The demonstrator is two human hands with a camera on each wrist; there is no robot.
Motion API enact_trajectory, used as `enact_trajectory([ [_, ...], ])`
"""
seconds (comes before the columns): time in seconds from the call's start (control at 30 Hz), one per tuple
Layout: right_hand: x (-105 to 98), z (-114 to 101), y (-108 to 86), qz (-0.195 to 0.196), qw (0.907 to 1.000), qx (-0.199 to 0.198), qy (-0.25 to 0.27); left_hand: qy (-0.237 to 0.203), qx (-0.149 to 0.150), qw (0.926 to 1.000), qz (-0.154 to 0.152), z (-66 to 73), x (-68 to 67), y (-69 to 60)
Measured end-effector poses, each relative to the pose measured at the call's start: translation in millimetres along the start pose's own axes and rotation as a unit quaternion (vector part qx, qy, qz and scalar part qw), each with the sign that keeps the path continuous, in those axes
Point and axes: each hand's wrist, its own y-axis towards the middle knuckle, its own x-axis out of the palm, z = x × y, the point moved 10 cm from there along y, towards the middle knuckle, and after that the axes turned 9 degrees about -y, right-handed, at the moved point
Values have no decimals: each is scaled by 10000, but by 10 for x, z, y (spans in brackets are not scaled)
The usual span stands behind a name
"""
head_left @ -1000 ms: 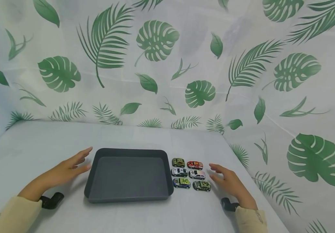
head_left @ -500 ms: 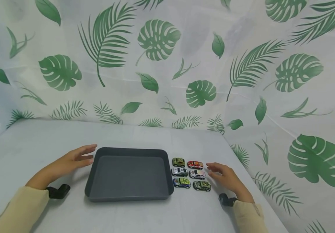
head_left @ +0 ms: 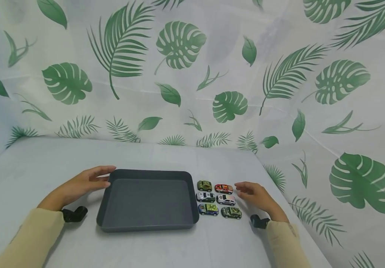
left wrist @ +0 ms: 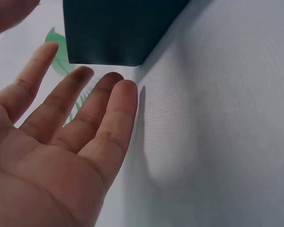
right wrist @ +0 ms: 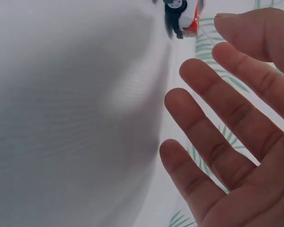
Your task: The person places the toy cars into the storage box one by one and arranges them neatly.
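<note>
A dark grey rectangular tray [head_left: 152, 203] lies on the white table. My left hand [head_left: 80, 187] is at the tray's left rim near its far corner, fingers extended; whether they touch it I cannot tell. In the left wrist view the palm is bare and the tray's corner [left wrist: 113, 38] stands just beyond the fingertips. Right of the tray sit several small toy cars, among them a red one [head_left: 223, 188], a white one [head_left: 226, 200] and a green camouflage one [head_left: 231, 212]. My right hand [head_left: 256, 196] hovers just right of the red car, fingers loosely spread and holding nothing.
More toy cars stand in the column nearest the tray: a green one [head_left: 204, 185], a silver one [head_left: 205, 197] and a blue-yellow one [head_left: 208, 209]. Leaf-printed cloth [head_left: 185, 85] hangs behind and to the right of the table [head_left: 165, 249].
My left hand has moved right and slightly away from me, up to the tray's rim. My right hand has shifted left toward the red car. Tray and cars have stayed put.
</note>
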Motion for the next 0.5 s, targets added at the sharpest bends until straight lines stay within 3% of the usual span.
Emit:
enact_trajectory([
  [0.27, -9, 28, 86, -235, 9992, -130, 299, -590, -61, 9967, -551, -84, 100, 86],
  [0.5, 45, 45, 162, -400, 9980, -111, 478, -821, 10, 9933, -813, -142, 132, 87],
])
